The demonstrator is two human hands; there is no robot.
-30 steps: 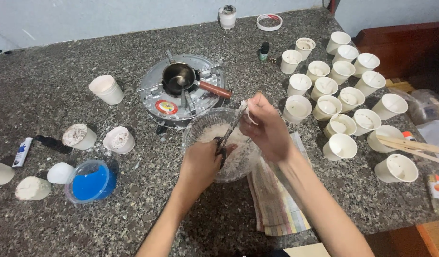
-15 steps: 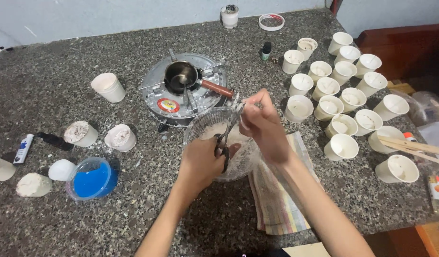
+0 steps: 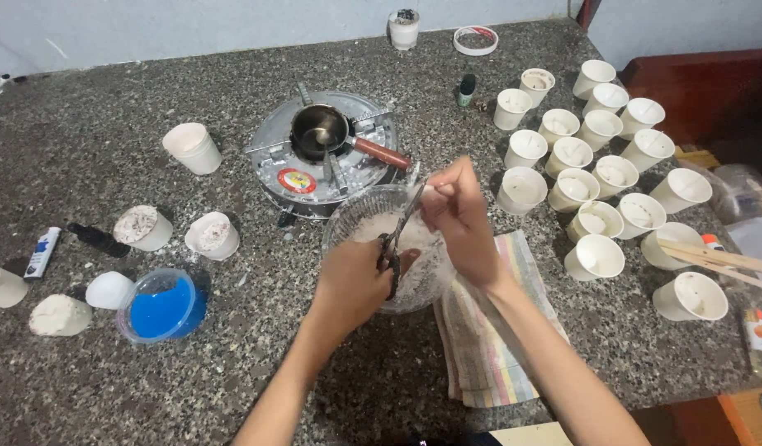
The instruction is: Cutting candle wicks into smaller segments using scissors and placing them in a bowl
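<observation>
Gripping a pair of scissors (image 3: 395, 248), the left hand (image 3: 352, 285) is closed through the dark handles, and the blades are pointed up and to the right toward a small pale piece pinched between the fingers of the right hand (image 3: 457, 216). The long axis of the scissors is set on a slant from near left to far right, so the pinched piece lies just beyond the blade tips, and the right hand is the nearer of the two to it. What the piece is cannot be told; it looks white and thin. Both hands are held over a clear plastic bowl (image 3: 348, 227) filled with whitish flakes, which stands at the middle of the speckled stone counter (image 3: 108, 99). Just right of the bowl a striped cloth (image 3: 488, 347) is laid. Just beyond it a small metal stove (image 3: 274, 165) carries a little pot (image 3: 319, 130) with a reddish handle. Many white paper cups (image 3: 596, 256) are grouped at the right, and a blue-filled dish (image 3: 160, 306) is seen at the near left.
</observation>
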